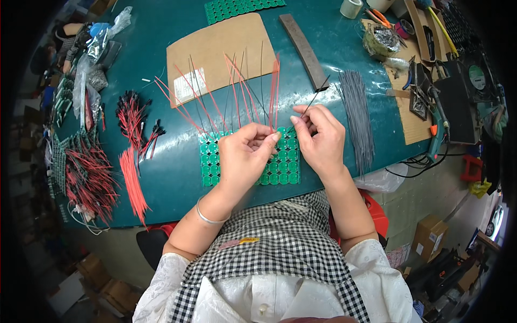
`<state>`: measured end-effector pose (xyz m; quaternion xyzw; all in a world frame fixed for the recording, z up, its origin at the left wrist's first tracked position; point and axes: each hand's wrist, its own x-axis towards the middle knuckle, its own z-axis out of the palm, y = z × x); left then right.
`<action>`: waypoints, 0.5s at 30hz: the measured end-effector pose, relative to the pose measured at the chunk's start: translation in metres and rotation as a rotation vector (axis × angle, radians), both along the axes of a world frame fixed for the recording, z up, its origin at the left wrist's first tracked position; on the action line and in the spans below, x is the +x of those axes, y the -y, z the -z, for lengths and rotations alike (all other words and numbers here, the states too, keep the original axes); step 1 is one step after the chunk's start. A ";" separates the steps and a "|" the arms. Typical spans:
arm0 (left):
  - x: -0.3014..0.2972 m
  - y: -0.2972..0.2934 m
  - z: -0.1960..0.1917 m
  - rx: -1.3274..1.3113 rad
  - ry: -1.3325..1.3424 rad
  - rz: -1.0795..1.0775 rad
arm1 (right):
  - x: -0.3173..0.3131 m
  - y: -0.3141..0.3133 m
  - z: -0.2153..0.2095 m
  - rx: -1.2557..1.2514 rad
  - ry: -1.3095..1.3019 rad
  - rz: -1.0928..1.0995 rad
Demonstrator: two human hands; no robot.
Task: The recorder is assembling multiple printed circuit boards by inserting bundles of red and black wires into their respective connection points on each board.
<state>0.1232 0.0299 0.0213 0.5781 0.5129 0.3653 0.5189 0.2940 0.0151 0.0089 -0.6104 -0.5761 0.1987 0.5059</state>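
While L hand [245, 153] steadies green panel [283, 167], R hand [319, 137] pinches black wire [315, 99].

The circuit panel [250, 159] lies on the table [177, 177], near its front edge, under both hands. The left hand [245, 153] is just beside the right hand [320, 140]. Behind the panel lies a cardboard sheet [221, 51]. Right of the panel lies a wire bundle [358, 118]; left of it are wire piles [132, 156].
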 end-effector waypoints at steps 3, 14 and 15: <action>0.005 -0.003 0.002 -0.024 0.074 -0.029 | -0.003 -0.001 -0.001 -0.015 -0.056 -0.026; 0.011 -0.007 0.005 -0.024 -0.024 0.031 | 0.061 0.019 -0.026 -0.105 0.176 0.221; 0.011 -0.006 0.005 -0.011 -0.036 0.027 | 0.072 0.025 -0.032 -0.199 0.239 0.309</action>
